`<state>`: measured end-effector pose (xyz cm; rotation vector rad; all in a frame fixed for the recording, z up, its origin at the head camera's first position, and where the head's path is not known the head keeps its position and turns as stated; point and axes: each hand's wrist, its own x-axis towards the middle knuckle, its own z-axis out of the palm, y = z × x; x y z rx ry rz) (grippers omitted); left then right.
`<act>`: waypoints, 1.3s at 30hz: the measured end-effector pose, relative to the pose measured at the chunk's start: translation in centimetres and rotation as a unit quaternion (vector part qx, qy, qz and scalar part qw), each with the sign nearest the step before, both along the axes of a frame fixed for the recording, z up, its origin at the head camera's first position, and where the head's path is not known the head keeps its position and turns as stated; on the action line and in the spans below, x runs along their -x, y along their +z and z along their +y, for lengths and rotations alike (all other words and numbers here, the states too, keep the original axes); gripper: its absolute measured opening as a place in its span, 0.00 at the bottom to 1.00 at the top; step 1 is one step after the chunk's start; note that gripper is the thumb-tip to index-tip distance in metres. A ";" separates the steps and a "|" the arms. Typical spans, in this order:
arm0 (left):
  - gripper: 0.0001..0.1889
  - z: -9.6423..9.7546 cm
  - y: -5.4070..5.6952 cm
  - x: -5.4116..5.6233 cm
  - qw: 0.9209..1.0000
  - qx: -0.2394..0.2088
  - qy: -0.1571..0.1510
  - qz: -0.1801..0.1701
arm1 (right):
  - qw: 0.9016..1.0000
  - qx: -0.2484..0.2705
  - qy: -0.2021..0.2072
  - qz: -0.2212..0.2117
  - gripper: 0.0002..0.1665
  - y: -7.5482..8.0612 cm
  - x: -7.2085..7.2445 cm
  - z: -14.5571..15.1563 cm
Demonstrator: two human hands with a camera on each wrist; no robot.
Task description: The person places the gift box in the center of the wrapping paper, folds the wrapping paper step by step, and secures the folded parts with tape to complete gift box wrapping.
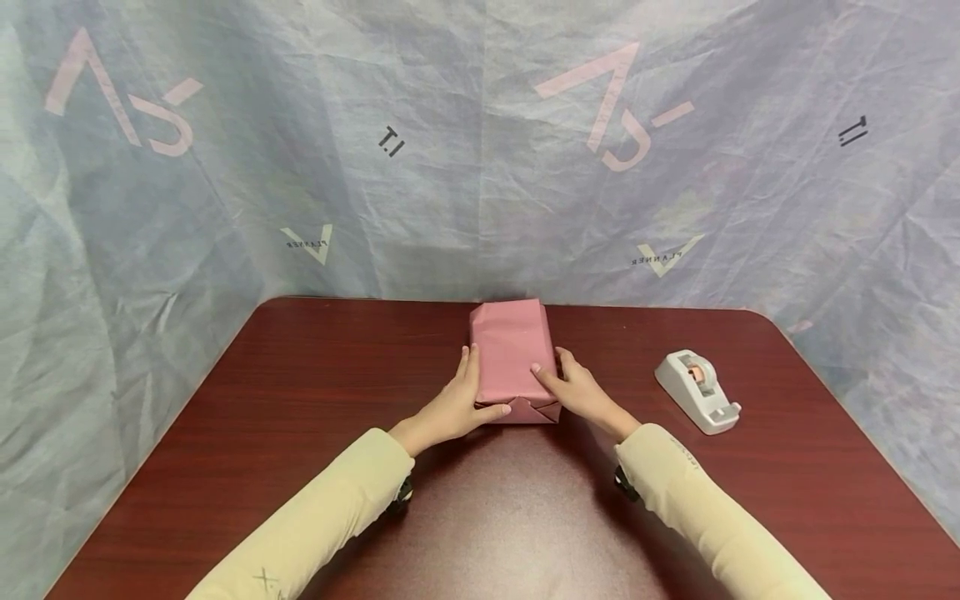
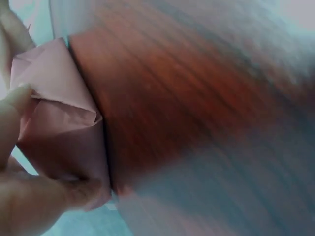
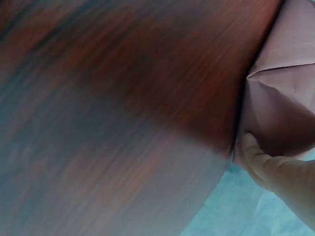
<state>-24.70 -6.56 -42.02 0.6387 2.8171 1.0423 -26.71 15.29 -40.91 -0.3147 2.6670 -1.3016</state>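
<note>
A box wrapped in pink paper [image 1: 510,346] lies on the dark red table [image 1: 300,392], at mid-table near the back. My left hand [image 1: 467,392] holds its left side, fingers along the side and thumb against the folded near end. My right hand [image 1: 562,379] holds the right side with its thumb on top. The left wrist view shows the folded paper end of the box [image 2: 59,132] with my fingers [image 2: 29,206] round it. The right wrist view shows the box [image 3: 285,93] with a finger [image 3: 266,164] at its lower corner. Both wrist views are blurred.
A white tape dispenser [image 1: 697,390] stands on the table to the right of the box, a hand's width from my right hand. A crumpled pale blue sheet [image 1: 480,167] hangs behind and beside the table.
</note>
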 end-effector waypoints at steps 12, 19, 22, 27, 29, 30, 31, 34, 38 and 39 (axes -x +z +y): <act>0.33 0.0 0.6 1.6 0.991 -0.066 0.081 -0.080 | 0.998 0.036 -0.028 -0.037 0.33 0.4 0.6 -1.0; 0.35 0.1 0.8 1.2 0.988 -0.121 0.085 -0.033 | 0.992 0.104 -0.071 -0.004 0.35 0.9 -0.1 -1.3; 0.40 0.0 1.0 0.9 0.984 -0.158 0.084 -0.007 | 0.988 0.136 -0.072 0.031 0.38 1.1 -0.6 -1.3; 0.45 0.0 1.5 0.2 0.976 -0.204 0.078 0.018 | 0.979 0.179 -0.043 0.084 0.46 0.9 -1.3 -0.8; 0.47 0.0 1.5 -0.3 0.975 -0.205 0.080 0.034 | 0.979 0.177 -0.032 0.096 0.50 0.8 -1.7 -0.6; 0.47 0.0 1.5 -0.5 0.975 -0.204 0.080 0.042 | 0.979 0.175 -0.026 0.101 0.51 0.8 -1.9 -0.5; 0.47 0.0 1.5 -0.7 0.975 -0.202 0.080 0.050 | 0.979 0.173 -0.021 0.106 0.52 0.7 -2.1 -0.3; 0.47 -0.1 1.3 -1.4 0.976 -0.187 0.077 0.074 | 0.977 0.170 -0.006 0.129 0.54 0.5 -2.7 0.1; 0.46 -0.2 1.3 -2.1 0.977 -0.183 0.063 0.092 | 0.973 0.161 0.009 0.165 0.50 0.4 -3.5 0.4; 0.46 -0.2 1.3 -2.2 0.976 -0.185 0.060 0.094 | 0.972 0.159 0.012 0.171 0.48 0.4 -3.7 0.5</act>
